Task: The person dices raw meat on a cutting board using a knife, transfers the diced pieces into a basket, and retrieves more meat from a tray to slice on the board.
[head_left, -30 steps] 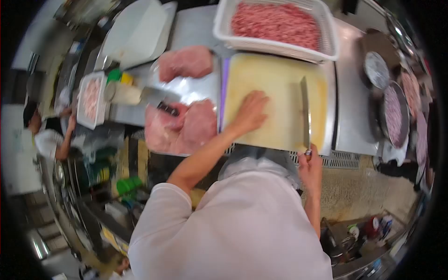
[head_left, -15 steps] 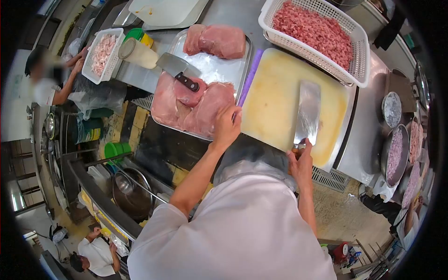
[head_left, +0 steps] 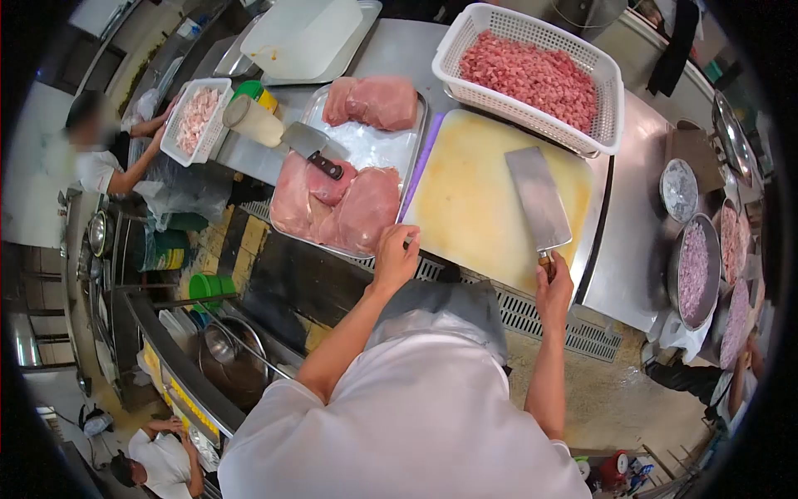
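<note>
My right hand (head_left: 554, 285) is wrapped round the wooden handle of a cleaver (head_left: 539, 195). Its broad blade lies over the yellowed cutting board (head_left: 474, 191), slanting up and left. My left hand (head_left: 397, 256) is at the near edge of a metal tray (head_left: 366, 150), beside the board's corner. Its fingers are curled together; whatever they hold, if anything, is hidden. Large pieces of raw meat (head_left: 370, 208) lie at the tray's near end. Another meat piece (head_left: 374, 104) sits at its far end. A second cleaver (head_left: 314, 150) with a dark handle rests on the tray and meat.
A white basket of diced meat (head_left: 532, 79) stands behind the board. A purple board edge (head_left: 424, 158) shows beside the tray. Left are a capped container (head_left: 253, 121) and a basket of pale pieces (head_left: 197, 121), near another person. Bowls of meat (head_left: 694, 270) stand right.
My right hand has turned the cleaver, so its blade tip now points more to the left. My left hand has drawn back slightly from the meat and its fingers have curled. The view has shifted.
</note>
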`<state>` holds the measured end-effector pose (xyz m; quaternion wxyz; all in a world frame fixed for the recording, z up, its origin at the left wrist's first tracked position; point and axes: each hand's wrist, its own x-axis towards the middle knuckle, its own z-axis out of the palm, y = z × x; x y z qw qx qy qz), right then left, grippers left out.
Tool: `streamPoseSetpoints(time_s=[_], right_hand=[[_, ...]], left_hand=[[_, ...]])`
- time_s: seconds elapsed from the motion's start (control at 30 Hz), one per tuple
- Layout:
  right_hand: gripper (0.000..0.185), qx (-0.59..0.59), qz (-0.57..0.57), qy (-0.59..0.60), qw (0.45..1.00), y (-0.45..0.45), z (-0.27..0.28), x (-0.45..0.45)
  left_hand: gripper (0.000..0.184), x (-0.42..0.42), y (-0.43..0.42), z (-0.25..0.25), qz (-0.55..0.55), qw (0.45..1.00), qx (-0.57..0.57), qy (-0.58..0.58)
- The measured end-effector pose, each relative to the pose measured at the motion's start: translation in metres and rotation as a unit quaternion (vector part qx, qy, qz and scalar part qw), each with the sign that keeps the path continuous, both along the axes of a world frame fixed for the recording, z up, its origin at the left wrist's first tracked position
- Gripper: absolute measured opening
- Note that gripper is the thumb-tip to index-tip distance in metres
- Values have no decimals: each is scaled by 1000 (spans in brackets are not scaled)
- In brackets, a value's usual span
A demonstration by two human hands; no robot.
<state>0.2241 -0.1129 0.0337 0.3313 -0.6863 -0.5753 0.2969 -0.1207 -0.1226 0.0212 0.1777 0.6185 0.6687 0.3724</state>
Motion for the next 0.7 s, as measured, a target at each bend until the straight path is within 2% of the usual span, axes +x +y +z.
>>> streamPoseSetpoints(time_s=[0.2,0.3,0.33,0.43,0.5,0.53,0.6,0.67,0.7], right_hand=[[38,30,25,-33,999,-6,-1,4],[34,143,-15,-110,984,-12,16,-14],[29,145,-34,-49,988,-13,26,-25],[27,133,19,-40,990,-23,38,-62],[26,62,63,90,992,-33,44,-105],[26,15,91,142,986,-34,43,-128],[26,79,170,118,975,-28,40,-180],[29,87,207,136,965,-10,60,-242],[31,126,214,97,964,4,55,-275]], left_hand=[[14,-1,-17,10,9,998,-49,-38],[14,-4,-31,14,3,998,-54,-43],[15,-7,-35,10,5,996,-70,-51],[17,-17,-34,5,7,990,-102,-95],[18,-25,-29,13,5,982,-117,-147],[17,-35,-26,9,-2,986,-95,-134],[15,-62,-18,10,-3,982,-105,-155],[13,-98,-17,12,-8,983,-101,-152],[13,-121,-15,7,-6,986,-90,-142]])
